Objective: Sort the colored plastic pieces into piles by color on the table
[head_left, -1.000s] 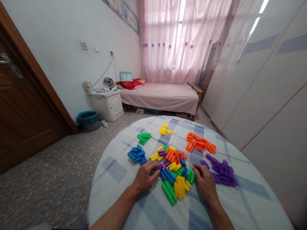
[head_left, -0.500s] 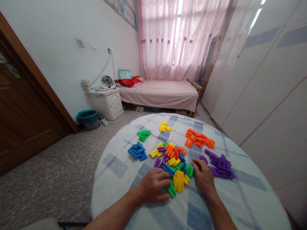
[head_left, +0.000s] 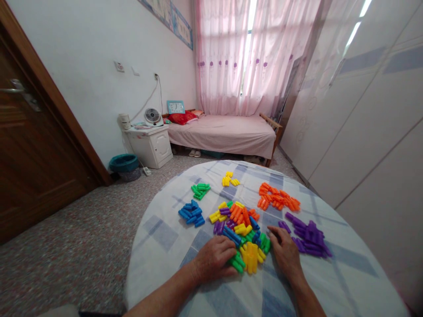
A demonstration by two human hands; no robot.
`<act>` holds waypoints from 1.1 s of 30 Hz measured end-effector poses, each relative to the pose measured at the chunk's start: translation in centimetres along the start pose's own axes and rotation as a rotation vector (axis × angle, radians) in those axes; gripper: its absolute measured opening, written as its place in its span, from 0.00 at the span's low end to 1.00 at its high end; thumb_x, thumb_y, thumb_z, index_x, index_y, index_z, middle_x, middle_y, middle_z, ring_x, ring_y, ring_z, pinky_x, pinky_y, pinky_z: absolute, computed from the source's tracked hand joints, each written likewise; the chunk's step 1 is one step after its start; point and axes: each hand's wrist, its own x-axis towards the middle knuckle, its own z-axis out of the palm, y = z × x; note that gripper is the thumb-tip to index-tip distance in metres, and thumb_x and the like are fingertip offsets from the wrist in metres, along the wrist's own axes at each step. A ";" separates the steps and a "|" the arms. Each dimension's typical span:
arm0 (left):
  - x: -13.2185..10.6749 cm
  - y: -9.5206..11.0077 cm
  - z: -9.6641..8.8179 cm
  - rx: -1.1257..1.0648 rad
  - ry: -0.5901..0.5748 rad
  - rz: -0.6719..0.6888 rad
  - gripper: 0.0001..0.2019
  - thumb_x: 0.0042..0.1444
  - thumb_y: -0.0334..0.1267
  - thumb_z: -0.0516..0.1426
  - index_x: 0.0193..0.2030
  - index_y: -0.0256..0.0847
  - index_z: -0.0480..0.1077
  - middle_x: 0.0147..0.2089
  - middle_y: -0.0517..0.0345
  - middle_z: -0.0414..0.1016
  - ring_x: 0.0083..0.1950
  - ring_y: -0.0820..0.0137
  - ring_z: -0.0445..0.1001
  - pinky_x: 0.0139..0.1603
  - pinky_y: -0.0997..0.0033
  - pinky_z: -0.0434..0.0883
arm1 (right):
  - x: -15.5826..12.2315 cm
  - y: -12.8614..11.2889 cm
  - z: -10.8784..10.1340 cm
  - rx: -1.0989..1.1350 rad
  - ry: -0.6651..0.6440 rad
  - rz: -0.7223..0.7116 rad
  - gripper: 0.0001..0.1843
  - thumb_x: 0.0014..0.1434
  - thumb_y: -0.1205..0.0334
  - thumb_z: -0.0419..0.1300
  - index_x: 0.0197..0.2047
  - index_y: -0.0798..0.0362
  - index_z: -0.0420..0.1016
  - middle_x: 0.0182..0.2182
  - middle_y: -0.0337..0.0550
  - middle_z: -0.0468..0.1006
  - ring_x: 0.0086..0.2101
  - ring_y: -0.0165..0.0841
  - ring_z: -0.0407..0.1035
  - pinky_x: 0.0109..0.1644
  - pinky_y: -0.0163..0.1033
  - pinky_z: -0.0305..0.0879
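Note:
On the round table lies a mixed pile of plastic building pieces [head_left: 243,229], joined tubes in yellow, orange, blue, green and purple. My left hand [head_left: 216,259] rests at the pile's near left side, fingers loosely bent and apart from the thumb, beside green pieces [head_left: 237,262]; whether it touches them is unclear. Yellow pieces [head_left: 251,257] stick out at the pile's near edge. At the right, my right hand [head_left: 287,254] lies with fingers partly extended, beside other green pieces [head_left: 265,243], holding nothing visible. Purple pieces [head_left: 309,237] lie just right of it.
Separate groups lie around the pile: blue pieces [head_left: 192,213], green pieces [head_left: 200,190], yellow pieces [head_left: 229,180] and orange pieces [head_left: 278,199]. A checked cloth [head_left: 158,233] covers the table. Beyond stand a bed [head_left: 224,132], a white cabinet [head_left: 155,147] and a teal bin [head_left: 124,164].
The view has shifted slightly, so the room and table sit a little lower and to the right. Both hands keep nearly the same places beside the pile.

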 end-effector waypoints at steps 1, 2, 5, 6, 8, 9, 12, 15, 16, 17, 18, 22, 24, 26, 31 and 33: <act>-0.1 0.0 0.1 -0.031 0.027 -0.019 0.17 0.57 0.52 0.53 0.39 0.39 0.68 0.39 0.50 0.75 0.42 0.65 0.72 0.44 0.65 0.69 | 0.0 0.0 0.0 0.000 0.007 -0.002 0.22 0.55 0.53 0.47 0.42 0.56 0.75 0.40 0.50 0.76 0.42 0.40 0.70 0.47 0.45 0.64; -0.2 0.0 0.0 -0.074 0.063 -0.053 0.18 0.57 0.54 0.53 0.39 0.39 0.67 0.39 0.49 0.75 0.41 0.65 0.72 0.43 0.65 0.70 | 0.0 0.0 0.0 0.000 0.014 -0.003 0.22 0.55 0.53 0.47 0.42 0.56 0.75 0.40 0.50 0.76 0.42 0.40 0.70 0.47 0.45 0.64; -0.2 -0.2 -0.9 -0.223 0.230 -0.224 0.17 0.56 0.53 0.55 0.39 0.40 0.66 0.41 0.49 0.74 0.43 0.65 0.72 0.43 0.66 0.71 | 0.1 0.0 0.0 0.008 0.023 -0.009 0.21 0.55 0.53 0.47 0.41 0.56 0.75 0.40 0.49 0.76 0.42 0.40 0.70 0.47 0.45 0.64; 0.0 -0.5 -1.6 -0.254 0.292 -0.291 0.16 0.56 0.51 0.56 0.39 0.40 0.66 0.41 0.50 0.73 0.43 0.66 0.72 0.43 0.67 0.71 | 0.1 0.0 0.0 0.011 0.019 -0.012 0.21 0.55 0.53 0.47 0.41 0.56 0.75 0.40 0.49 0.76 0.42 0.39 0.70 0.47 0.45 0.64; 0.6 -2.0 -3.4 -0.258 0.397 -0.423 0.12 0.55 0.48 0.57 0.37 0.41 0.66 0.40 0.52 0.73 0.43 0.67 0.72 0.44 0.67 0.71 | 0.1 -0.1 0.0 0.018 0.010 -0.016 0.20 0.56 0.54 0.47 0.41 0.56 0.75 0.40 0.49 0.76 0.42 0.39 0.70 0.47 0.45 0.64; 1.0 -3.2 -4.5 -0.229 0.436 -0.489 0.12 0.55 0.48 0.58 0.36 0.41 0.66 0.40 0.54 0.72 0.43 0.67 0.72 0.43 0.68 0.71 | 0.1 -0.1 0.0 0.020 0.009 -0.013 0.20 0.56 0.54 0.48 0.41 0.55 0.75 0.40 0.49 0.76 0.42 0.39 0.70 0.47 0.45 0.64; 2.2 -8.3 -7.6 -0.065 0.501 -0.742 0.12 0.55 0.49 0.56 0.38 0.42 0.67 0.41 0.56 0.72 0.42 0.69 0.72 0.42 0.70 0.71 | 0.1 -0.2 -0.1 0.030 0.017 0.001 0.19 0.55 0.54 0.48 0.40 0.55 0.75 0.40 0.48 0.76 0.42 0.39 0.70 0.47 0.45 0.64; 2.9 -13.9 -9.3 0.201 0.340 -1.009 0.16 0.55 0.53 0.53 0.35 0.41 0.68 0.39 0.56 0.73 0.41 0.68 0.72 0.41 0.70 0.68 | 0.1 -0.3 -0.1 0.041 0.027 0.012 0.18 0.55 0.55 0.48 0.40 0.54 0.75 0.40 0.48 0.76 0.41 0.39 0.70 0.48 0.45 0.64; 3.0 -15.5 -9.4 0.268 0.255 -1.095 0.17 0.56 0.54 0.52 0.35 0.41 0.69 0.40 0.55 0.74 0.41 0.67 0.72 0.41 0.70 0.68 | 0.1 -0.3 -0.1 0.041 0.025 0.014 0.18 0.55 0.55 0.48 0.40 0.54 0.75 0.40 0.48 0.76 0.41 0.39 0.70 0.47 0.45 0.64; 3.0 -16.8 -9.3 0.309 0.185 -1.158 0.18 0.56 0.54 0.52 0.35 0.40 0.69 0.41 0.54 0.74 0.42 0.66 0.72 0.40 0.70 0.67 | 0.1 -0.3 -0.1 0.040 0.020 0.015 0.18 0.55 0.55 0.48 0.40 0.54 0.75 0.40 0.48 0.76 0.41 0.39 0.70 0.47 0.45 0.64; 3.0 -17.8 -9.1 0.329 0.134 -1.199 0.18 0.56 0.54 0.52 0.35 0.40 0.69 0.42 0.52 0.74 0.43 0.65 0.72 0.39 0.70 0.67 | 0.1 -0.3 -0.1 0.036 0.016 0.016 0.18 0.56 0.55 0.48 0.40 0.54 0.74 0.40 0.48 0.76 0.42 0.39 0.70 0.47 0.45 0.64; 2.7 -19.5 -7.8 0.284 0.024 -1.231 0.17 0.55 0.52 0.53 0.33 0.39 0.71 0.39 0.50 0.76 0.41 0.63 0.74 0.36 0.71 0.66 | 0.0 -0.3 -0.2 0.030 0.015 0.008 0.18 0.56 0.55 0.48 0.40 0.54 0.74 0.40 0.48 0.76 0.42 0.39 0.70 0.48 0.45 0.64; 2.7 -19.3 -7.6 0.268 -0.006 -1.214 0.17 0.56 0.51 0.53 0.34 0.39 0.72 0.39 0.50 0.77 0.42 0.63 0.74 0.38 0.70 0.68 | 0.0 -0.4 -0.2 0.030 0.015 0.009 0.18 0.56 0.55 0.48 0.40 0.55 0.74 0.40 0.48 0.76 0.42 0.39 0.69 0.48 0.45 0.63; 2.9 -18.5 -7.6 0.287 -0.001 -1.180 0.15 0.57 0.47 0.53 0.41 0.38 0.72 0.46 0.47 0.75 0.48 0.61 0.73 0.45 0.67 0.68 | -0.1 -0.6 -0.3 0.032 0.015 0.014 0.18 0.56 0.56 0.48 0.41 0.54 0.74 0.40 0.48 0.75 0.42 0.38 0.69 0.48 0.44 0.63; 4.4 -12.3 -6.6 0.166 0.103 -0.733 0.11 0.57 0.36 0.52 0.45 0.39 0.71 0.51 0.51 0.72 0.55 0.65 0.68 0.59 0.65 0.63 | -0.2 -0.8 -0.2 0.047 0.025 0.013 0.17 0.56 0.57 0.48 0.41 0.54 0.74 0.40 0.47 0.75 0.42 0.37 0.69 0.48 0.44 0.63; 5.3 -8.6 -5.4 -0.015 0.080 -0.483 0.09 0.57 0.36 0.54 0.42 0.40 0.72 0.49 0.52 0.73 0.54 0.66 0.68 0.57 0.64 0.65 | -0.2 -0.7 -0.2 0.047 0.019 0.009 0.17 0.57 0.57 0.48 0.41 0.54 0.74 0.40 0.47 0.75 0.42 0.38 0.68 0.48 0.44 0.63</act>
